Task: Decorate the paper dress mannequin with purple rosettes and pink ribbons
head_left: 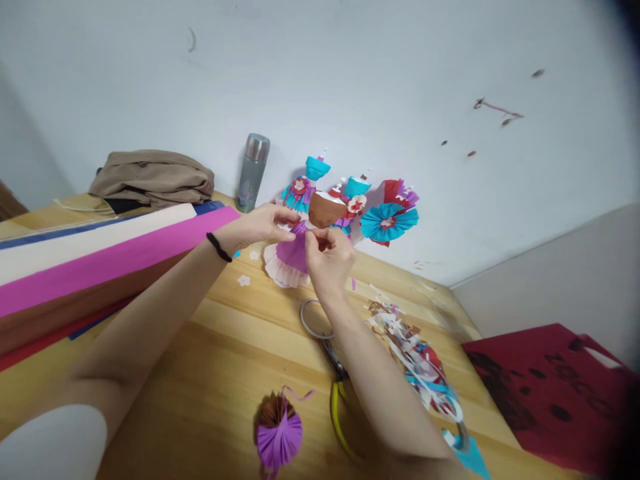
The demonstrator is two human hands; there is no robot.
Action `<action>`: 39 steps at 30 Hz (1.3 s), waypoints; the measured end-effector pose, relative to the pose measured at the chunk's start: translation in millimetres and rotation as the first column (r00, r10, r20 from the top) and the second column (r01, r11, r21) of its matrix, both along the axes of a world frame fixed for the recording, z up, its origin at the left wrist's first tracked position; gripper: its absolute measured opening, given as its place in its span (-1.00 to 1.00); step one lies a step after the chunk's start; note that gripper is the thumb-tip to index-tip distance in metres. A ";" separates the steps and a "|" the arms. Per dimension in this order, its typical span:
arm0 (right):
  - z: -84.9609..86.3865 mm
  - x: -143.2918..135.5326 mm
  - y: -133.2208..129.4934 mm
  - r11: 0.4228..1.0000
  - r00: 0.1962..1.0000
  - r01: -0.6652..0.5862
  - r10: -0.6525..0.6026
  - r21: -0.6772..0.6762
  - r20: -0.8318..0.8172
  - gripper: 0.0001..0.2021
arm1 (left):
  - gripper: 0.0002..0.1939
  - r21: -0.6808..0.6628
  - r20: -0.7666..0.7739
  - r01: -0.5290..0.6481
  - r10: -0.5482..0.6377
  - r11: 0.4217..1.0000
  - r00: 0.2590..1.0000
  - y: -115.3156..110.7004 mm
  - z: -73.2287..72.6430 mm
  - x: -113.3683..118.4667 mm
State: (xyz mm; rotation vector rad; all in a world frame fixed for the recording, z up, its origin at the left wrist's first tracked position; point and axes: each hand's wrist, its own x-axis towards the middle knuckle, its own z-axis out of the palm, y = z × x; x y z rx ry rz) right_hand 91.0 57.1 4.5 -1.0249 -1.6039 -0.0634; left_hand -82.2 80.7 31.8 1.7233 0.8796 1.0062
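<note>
If I press too hard, I could crumple the thin paper dress (291,251) that stands on the tabletop (235,343) between my hands; a stray knuckle might tip the turquoise-topped dress (358,186) close behind. My left hand (263,224) is loosely spread beside it, while my right hand (334,257) brings thumb and forefinger together just under the brown bodice (326,211), gripping what I cannot tell. Its long axis runs near upright, leaning rightward in my view, bodice uppermost, pale frill (278,268) flaring at the foot.
</note>
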 end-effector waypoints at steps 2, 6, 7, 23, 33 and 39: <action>-0.9 -2.3 0.7 1.000 1.000 0.016 -0.016 0.001 -0.009 -0.83 | -0.60 -0.006 -0.008 0.040 -0.040 0.999 0.999 2.3 -1.3 0.1; -2.9 -4.1 1.0 0.999 0.999 0.036 -0.036 -0.013 -0.036 -0.78 | -0.59 -0.045 0.060 0.055 -0.052 0.997 0.997 4.6 -1.1 1.8; -3.2 -3.9 1.0 0.999 0.998 0.036 -0.037 -0.022 -0.044 -0.77 | -0.58 -0.056 0.080 0.053 -0.049 0.997 0.996 4.8 -0.3 2.6; 8.3 7.2 -14.3 0.990 0.974 -0.089 0.062 -0.112 -0.218 -0.77 | -0.89 0.212 -0.104 -0.093 0.117 0.973 0.988 -14.7 36.0 -3.3; 9.8 7.7 -19.1 0.994 0.994 -0.105 0.105 0.008 -0.008 -0.77 | -0.93 0.237 -0.300 -0.118 0.188 0.964 0.935 -31.0 43.7 14.0; 9.8 7.1 -18.3 0.995 0.994 -0.105 0.104 -0.004 -0.018 -0.76 | -0.90 -0.088 -0.054 -0.080 0.075 0.993 0.996 -31.2 40.6 14.1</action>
